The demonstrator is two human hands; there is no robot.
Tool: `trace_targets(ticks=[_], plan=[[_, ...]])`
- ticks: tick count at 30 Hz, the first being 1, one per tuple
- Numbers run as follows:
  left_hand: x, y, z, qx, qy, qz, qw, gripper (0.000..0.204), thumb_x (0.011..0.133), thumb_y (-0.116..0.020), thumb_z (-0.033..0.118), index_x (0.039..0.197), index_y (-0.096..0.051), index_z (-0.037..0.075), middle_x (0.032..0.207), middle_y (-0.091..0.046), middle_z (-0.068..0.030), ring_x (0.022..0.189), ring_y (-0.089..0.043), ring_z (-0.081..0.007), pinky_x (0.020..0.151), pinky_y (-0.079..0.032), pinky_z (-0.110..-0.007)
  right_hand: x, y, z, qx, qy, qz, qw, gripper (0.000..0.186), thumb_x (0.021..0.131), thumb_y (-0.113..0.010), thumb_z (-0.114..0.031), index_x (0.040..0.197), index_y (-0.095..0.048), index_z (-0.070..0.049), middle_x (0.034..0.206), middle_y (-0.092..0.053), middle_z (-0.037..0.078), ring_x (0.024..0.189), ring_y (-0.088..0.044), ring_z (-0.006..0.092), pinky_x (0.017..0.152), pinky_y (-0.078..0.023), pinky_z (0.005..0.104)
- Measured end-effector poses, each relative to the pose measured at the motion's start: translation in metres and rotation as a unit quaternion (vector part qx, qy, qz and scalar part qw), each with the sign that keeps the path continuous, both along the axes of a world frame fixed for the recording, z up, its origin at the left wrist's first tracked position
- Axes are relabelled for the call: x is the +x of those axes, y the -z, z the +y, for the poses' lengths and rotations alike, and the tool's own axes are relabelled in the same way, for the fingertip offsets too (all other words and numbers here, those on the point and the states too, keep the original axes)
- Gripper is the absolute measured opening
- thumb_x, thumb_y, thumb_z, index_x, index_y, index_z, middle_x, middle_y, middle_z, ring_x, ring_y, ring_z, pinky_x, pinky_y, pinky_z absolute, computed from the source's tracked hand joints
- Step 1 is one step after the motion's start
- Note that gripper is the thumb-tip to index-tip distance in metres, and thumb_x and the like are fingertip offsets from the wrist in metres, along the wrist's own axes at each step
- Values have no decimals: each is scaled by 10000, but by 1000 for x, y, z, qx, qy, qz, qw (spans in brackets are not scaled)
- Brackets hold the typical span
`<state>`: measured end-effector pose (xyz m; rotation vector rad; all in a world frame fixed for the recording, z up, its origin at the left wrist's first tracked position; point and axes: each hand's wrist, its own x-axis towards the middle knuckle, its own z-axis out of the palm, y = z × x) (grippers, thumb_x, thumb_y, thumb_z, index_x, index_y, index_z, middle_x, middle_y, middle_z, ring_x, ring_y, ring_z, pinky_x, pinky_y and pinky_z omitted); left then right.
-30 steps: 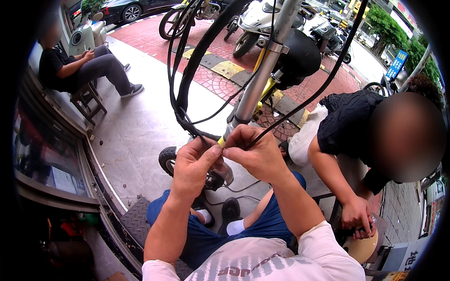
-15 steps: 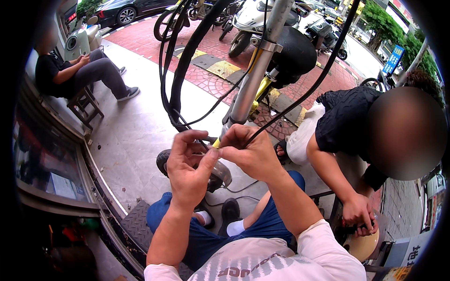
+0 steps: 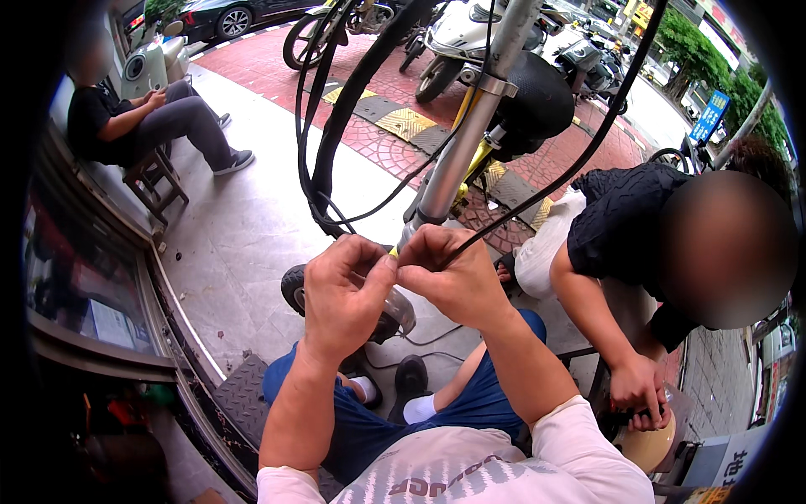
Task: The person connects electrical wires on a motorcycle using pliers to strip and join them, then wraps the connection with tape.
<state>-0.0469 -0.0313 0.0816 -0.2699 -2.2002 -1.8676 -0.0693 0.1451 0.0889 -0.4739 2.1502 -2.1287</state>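
Observation:
My left hand (image 3: 342, 290) and my right hand (image 3: 457, 273) meet in front of the silver steering tube (image 3: 457, 160), thumb tips touching or nearly so. A thick black cable (image 3: 571, 172) curves down from the upper right into the curled fingers of my right hand. The fingers of my left hand are bent into a pinch. Thin black wires (image 3: 336, 220) hang down to just behind it; whether they run into its grip is hidden. Whatever lies between the fingertips is too small to make out. Below the hands is a small black wheel (image 3: 293, 286).
Close on my right, a person (image 3: 617, 218) in a dark shirt leans over with both hands together near a cream rounded object (image 3: 649, 445). Another person (image 3: 126, 126) sits on a wooden stool (image 3: 155, 186) at the left. A black saddle (image 3: 537, 105) and parked motorbikes are beyond the tube.
The fingers of my left hand have curled in and come nearer my right hand. My right hand stays almost in place. The whole view has shifted slightly.

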Motion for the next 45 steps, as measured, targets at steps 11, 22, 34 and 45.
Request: trace_targets(ticks=[11,22,34,45], plan=[[-2,-6,-9,99,89,-96,987,177,975,-641,113,894,-651,-43,689,-650,-33,600,-572,-64,537,-445,-235,7,-3,-3,88,37,124,988,85,800,-729,-40,831,-683,24,726,-670,53,642,-612,83,573,-492,256],[-3,-13,-8,126,114,-140,975,145,984,-635,96,924,-645,-35,738,-658,-38,571,-563,-62,501,-433,-225,-2,-4,2,147,28,434,889,178,746,-766,0,897,-683,-45,818,-646,103,683,-649,252,582,-509,333],[-3,-9,-18,161,146,-153,964,138,985,-654,104,937,-635,-23,773,-673,-69,583,-645,-133,513,-528,-257,19,-6,-5,92,56,187,976,126,790,-778,-38,888,-713,7,828,-653,92,681,-671,169,606,-532,287],[-5,1,-31,120,142,-130,974,127,1017,-625,161,978,-600,43,752,-637,-24,513,-571,-83,416,-456,-226,6,9,-2,124,78,489,860,185,745,-753,-100,766,-584,-27,803,-563,106,794,-611,321,649,-487,436]])
